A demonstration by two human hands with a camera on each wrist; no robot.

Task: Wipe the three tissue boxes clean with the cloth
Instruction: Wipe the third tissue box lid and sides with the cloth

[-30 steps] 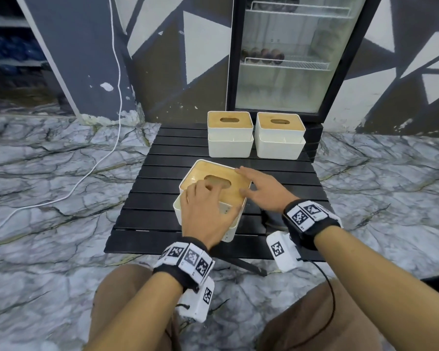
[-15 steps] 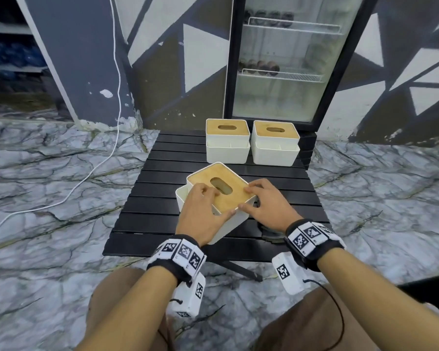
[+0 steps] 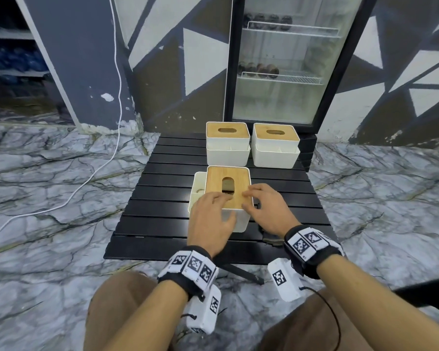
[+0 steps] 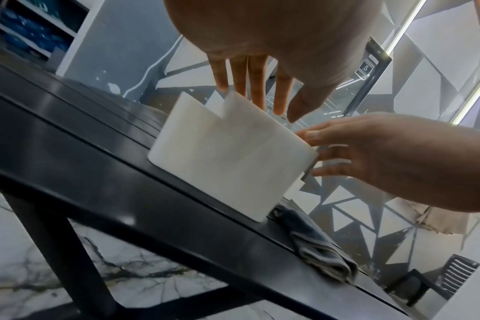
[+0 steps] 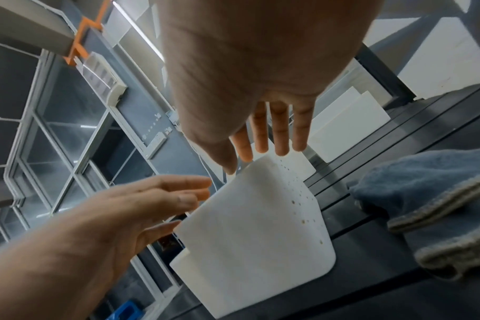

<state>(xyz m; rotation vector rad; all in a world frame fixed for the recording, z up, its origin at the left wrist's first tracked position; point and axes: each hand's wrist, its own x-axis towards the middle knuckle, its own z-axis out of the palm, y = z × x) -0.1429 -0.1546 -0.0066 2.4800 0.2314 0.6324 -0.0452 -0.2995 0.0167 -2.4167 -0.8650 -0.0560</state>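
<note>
The near tissue box [image 3: 221, 196] stands toward the front edge of the bench [image 3: 162, 219], a little right of its middle, with its wooden lid [image 3: 228, 186] up and a lower side compartment on its left. It looks like a hard plastic shell, stiff and probably light, with smooth walls that could slip under a loose touch; small brown specks dot its right wall in the right wrist view. The lid seems to sit loosely in the top, so the safest hold is likely across two opposite walls below the lid rather than by the lid itself.

The left hand [image 3: 211, 219] lies over the front wall and the lid's near edge, fingers straight and lightly spread, gripping nothing. The right hand [image 3: 266, 209] is likewise spread, fingertips at the box's front right corner.

The cloth [image 5: 436, 207], soft blue-grey with a pale hem, lies crumpled on the bench just right of the box, under the right wrist and close to the front right corner; it should bunch easily in one hand.

Two more tissue boxes [image 3: 227, 143] [image 3: 276, 145] stand side by side along the back edge, leaving a narrow strip behind the near box. The left half of the bench offers the widest room for turning it.
</note>
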